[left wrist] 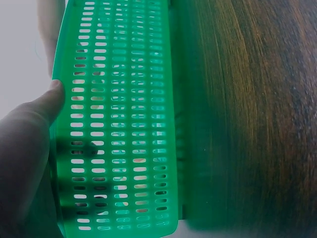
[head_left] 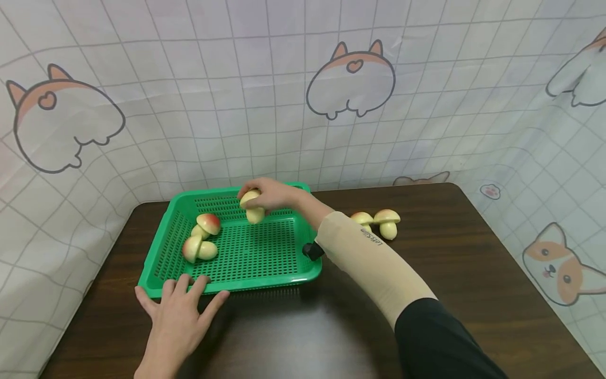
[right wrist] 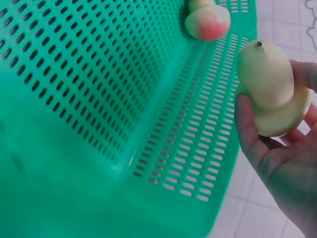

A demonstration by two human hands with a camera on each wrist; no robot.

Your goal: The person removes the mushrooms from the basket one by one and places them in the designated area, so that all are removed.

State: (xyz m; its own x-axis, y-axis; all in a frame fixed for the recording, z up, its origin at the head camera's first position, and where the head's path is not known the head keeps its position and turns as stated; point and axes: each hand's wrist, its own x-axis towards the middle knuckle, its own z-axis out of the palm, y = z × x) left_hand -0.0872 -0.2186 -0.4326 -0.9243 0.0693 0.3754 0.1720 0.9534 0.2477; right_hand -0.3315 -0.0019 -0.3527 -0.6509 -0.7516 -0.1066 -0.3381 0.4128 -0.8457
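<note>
A green perforated basket (head_left: pixel 255 252) lies on the table, with two toy mushrooms (head_left: pixel 209 223) (head_left: pixel 191 248) with red-tinged caps in its left part. My right hand (head_left: pixel 272 193) grips a pale yellow mushroom (head_left: pixel 255 215) over the basket's back part; in the right wrist view the fingers and thumb curl round this mushroom (right wrist: pixel 267 79), its stem end facing the camera. My left hand (head_left: pixel 177 318) rests on the basket's near left rim with fingers spread; the left wrist view shows its thumb at the rim of the basket (left wrist: pixel 114 119).
Two more mushrooms (head_left: pixel 387 223) (head_left: pixel 362 218) lie side by side on the dark wooden table (head_left: pixel 454 252), right of the basket; my right forearm partly covers one. A white grid-patterned cloth (head_left: pixel 270 131) with dog drawings hangs behind the table and at its sides.
</note>
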